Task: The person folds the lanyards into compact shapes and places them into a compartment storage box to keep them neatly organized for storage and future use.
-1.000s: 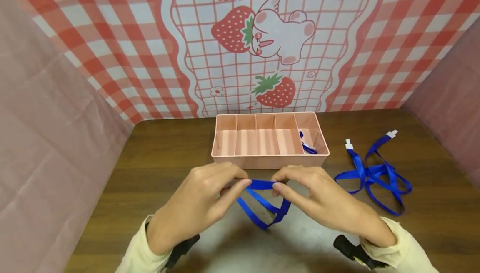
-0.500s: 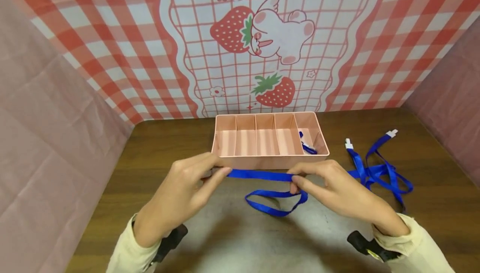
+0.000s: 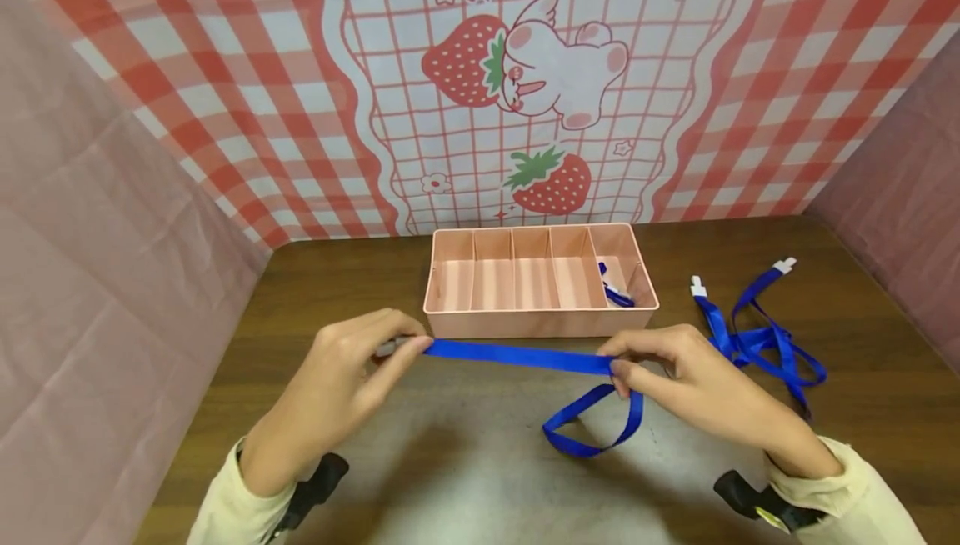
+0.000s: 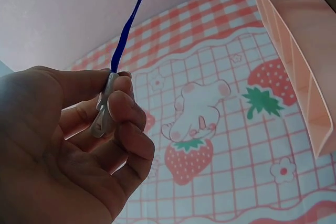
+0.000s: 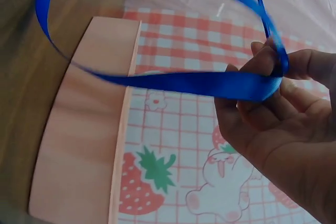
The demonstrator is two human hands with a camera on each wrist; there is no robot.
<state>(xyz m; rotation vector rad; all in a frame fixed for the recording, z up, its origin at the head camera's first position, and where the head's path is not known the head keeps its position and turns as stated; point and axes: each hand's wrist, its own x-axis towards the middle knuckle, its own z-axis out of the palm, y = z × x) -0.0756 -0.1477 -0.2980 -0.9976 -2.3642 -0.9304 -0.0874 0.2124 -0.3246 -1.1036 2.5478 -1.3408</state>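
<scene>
A blue lanyard [image 3: 517, 355] is stretched between my two hands in front of the pink box. With thumb and fingers, my left hand [image 3: 348, 374] pinches its clip end; the pale clip [image 4: 106, 106] shows among the fingers in the left wrist view. My right hand [image 3: 690, 382] pinches the strap farther along, its thumb on the band. From the right fingers hangs a loop of the same lanyard [image 5: 194, 85], seen large in the right wrist view.
The pink divided box [image 3: 517, 324] stands against the patterned cloth [image 3: 360, 145], with a small blue corded item [image 3: 618, 297] in its rightmost compartment. On the wooden table [image 3: 300, 295], more blue lanyards [image 3: 780, 353] with white clips lie tangled at right.
My hands have drawn apart, the left going left and the right going right. The strap between them is longer and straighter, and the hanging loop has moved right.
</scene>
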